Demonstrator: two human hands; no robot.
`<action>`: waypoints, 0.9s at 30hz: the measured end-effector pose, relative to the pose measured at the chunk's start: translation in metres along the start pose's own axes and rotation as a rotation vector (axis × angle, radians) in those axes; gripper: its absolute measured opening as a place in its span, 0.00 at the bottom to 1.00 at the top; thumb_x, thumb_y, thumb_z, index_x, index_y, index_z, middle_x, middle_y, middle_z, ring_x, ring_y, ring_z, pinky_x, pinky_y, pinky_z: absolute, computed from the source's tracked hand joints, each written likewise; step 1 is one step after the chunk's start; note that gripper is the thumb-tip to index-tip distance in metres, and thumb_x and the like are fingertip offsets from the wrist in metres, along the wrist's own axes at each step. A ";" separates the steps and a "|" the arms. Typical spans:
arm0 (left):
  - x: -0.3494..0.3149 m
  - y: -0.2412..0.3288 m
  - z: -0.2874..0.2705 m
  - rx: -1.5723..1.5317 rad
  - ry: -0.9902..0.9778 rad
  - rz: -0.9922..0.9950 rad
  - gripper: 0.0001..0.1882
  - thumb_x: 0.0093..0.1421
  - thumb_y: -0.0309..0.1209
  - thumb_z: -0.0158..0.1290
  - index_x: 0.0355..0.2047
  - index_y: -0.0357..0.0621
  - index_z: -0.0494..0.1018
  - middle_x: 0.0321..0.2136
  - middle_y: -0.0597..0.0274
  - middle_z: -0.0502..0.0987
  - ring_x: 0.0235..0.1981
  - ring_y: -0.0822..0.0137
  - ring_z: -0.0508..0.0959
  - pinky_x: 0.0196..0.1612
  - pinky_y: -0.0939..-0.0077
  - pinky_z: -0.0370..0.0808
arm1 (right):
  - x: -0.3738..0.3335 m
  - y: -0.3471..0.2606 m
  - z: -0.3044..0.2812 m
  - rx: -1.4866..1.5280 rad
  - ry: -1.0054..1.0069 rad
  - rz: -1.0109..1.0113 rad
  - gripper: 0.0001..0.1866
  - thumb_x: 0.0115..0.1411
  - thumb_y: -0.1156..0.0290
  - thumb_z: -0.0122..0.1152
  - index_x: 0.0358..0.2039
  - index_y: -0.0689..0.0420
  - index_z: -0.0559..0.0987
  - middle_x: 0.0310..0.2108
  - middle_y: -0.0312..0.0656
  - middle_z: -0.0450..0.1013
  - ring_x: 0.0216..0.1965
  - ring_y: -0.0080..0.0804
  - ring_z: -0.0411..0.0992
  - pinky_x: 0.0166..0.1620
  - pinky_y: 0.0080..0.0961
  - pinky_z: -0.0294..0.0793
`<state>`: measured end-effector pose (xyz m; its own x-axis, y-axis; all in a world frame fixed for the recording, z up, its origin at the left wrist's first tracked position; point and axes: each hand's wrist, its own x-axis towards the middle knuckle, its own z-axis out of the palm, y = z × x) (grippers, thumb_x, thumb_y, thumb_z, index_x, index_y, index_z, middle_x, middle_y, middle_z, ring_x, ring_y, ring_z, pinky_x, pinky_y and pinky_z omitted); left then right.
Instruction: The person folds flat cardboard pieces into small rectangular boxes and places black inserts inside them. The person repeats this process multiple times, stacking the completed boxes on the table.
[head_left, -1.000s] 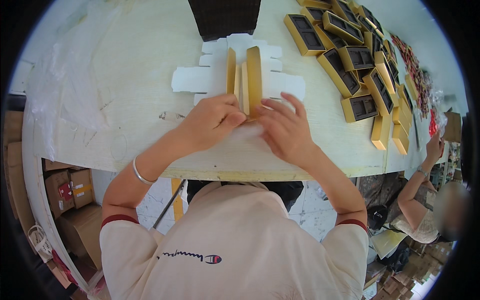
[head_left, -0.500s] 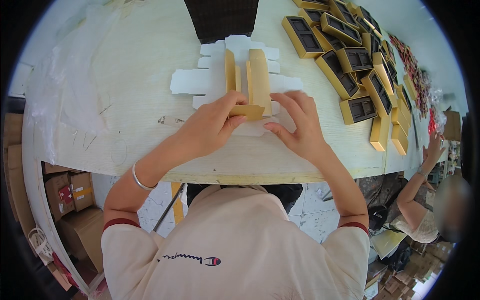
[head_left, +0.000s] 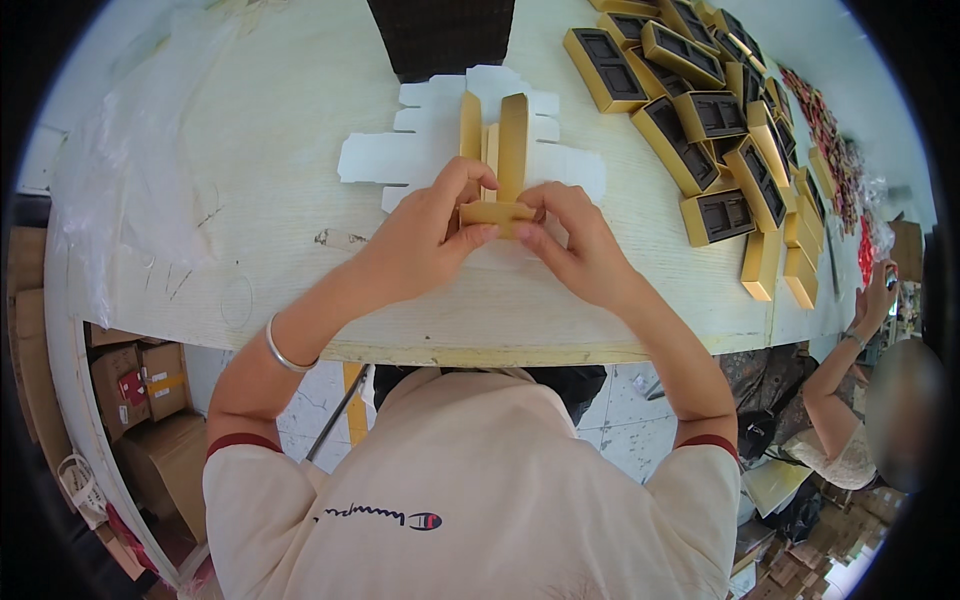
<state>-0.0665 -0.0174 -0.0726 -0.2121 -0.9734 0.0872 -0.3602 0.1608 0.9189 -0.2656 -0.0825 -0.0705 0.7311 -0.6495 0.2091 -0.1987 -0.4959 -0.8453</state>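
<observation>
A partly folded gold cardboard box [head_left: 513, 150] rests on white flat box blanks [head_left: 385, 157] in front of me. Its two long sides stand up, and its near end panel is raised. My left hand [head_left: 425, 235] pinches the left part of that near end, thumb outside and fingers inside. At the right corner of the same end, my right hand [head_left: 580, 240] closes its thumb and fingers on the cardboard. The fingers hide part of the box's near corners.
Gold boxes with black inserts [head_left: 680, 145] are heaped at the right. A tall black box [head_left: 440, 35] stands beyond the blanks. Clear plastic film [head_left: 150, 150] lies at the left. Another person's hand [head_left: 876, 295] shows at the far right.
My right hand has moved left and closed on the near end's right corner. The box's long sides stand more upright and closer together. The other person's hand has shifted slightly.
</observation>
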 end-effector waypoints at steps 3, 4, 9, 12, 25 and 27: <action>0.010 0.016 -0.006 -0.100 -0.044 -0.293 0.15 0.63 0.23 0.49 0.47 0.45 0.59 0.36 0.57 0.75 0.22 0.74 0.70 0.26 0.79 0.68 | 0.003 -0.008 0.006 0.103 0.092 0.177 0.09 0.57 0.75 0.60 0.38 0.58 0.73 0.25 0.41 0.69 0.28 0.34 0.66 0.41 0.30 0.61; 0.010 0.016 -0.005 -0.146 -0.001 -0.302 0.15 0.63 0.23 0.49 0.48 0.45 0.59 0.37 0.57 0.74 0.22 0.73 0.70 0.26 0.79 0.68 | 0.005 -0.011 0.006 0.117 0.105 0.216 0.09 0.57 0.74 0.60 0.39 0.57 0.73 0.24 0.42 0.68 0.28 0.35 0.66 0.42 0.31 0.61; 0.005 0.000 0.014 0.249 0.305 0.124 0.12 0.62 0.27 0.50 0.45 0.43 0.63 0.38 0.54 0.70 0.28 0.60 0.74 0.34 0.74 0.73 | 0.003 -0.006 0.010 -0.560 0.164 -0.263 0.12 0.52 0.74 0.62 0.38 0.55 0.73 0.31 0.40 0.68 0.33 0.35 0.67 0.41 0.31 0.61; -0.003 0.006 0.015 0.442 0.196 0.039 0.09 0.58 0.24 0.54 0.39 0.41 0.69 0.41 0.57 0.70 0.29 0.61 0.75 0.29 0.70 0.72 | -0.003 0.001 0.011 -0.727 0.186 -0.367 0.14 0.48 0.74 0.63 0.38 0.54 0.75 0.34 0.39 0.66 0.36 0.35 0.66 0.40 0.30 0.60; 0.000 -0.001 -0.028 0.312 -0.107 0.015 0.04 0.46 0.23 0.61 0.25 0.40 0.78 0.25 0.62 0.75 0.31 0.64 0.73 0.35 0.72 0.70 | 0.004 -0.004 -0.015 -0.611 -0.054 -0.326 0.15 0.47 0.72 0.68 0.38 0.53 0.80 0.42 0.42 0.65 0.41 0.38 0.65 0.48 0.33 0.63; -0.001 -0.003 -0.045 0.350 -0.243 0.151 0.04 0.46 0.24 0.61 0.25 0.41 0.79 0.27 0.63 0.76 0.35 0.63 0.72 0.39 0.69 0.70 | 0.011 0.000 -0.031 -0.733 0.036 -0.387 0.15 0.46 0.71 0.68 0.37 0.53 0.80 0.42 0.42 0.66 0.42 0.38 0.65 0.48 0.34 0.63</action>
<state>-0.0244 -0.0239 -0.0585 -0.4777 -0.8749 0.0795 -0.5855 0.3845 0.7137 -0.2779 -0.1072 -0.0533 0.8162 -0.3678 0.4455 -0.3219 -0.9299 -0.1779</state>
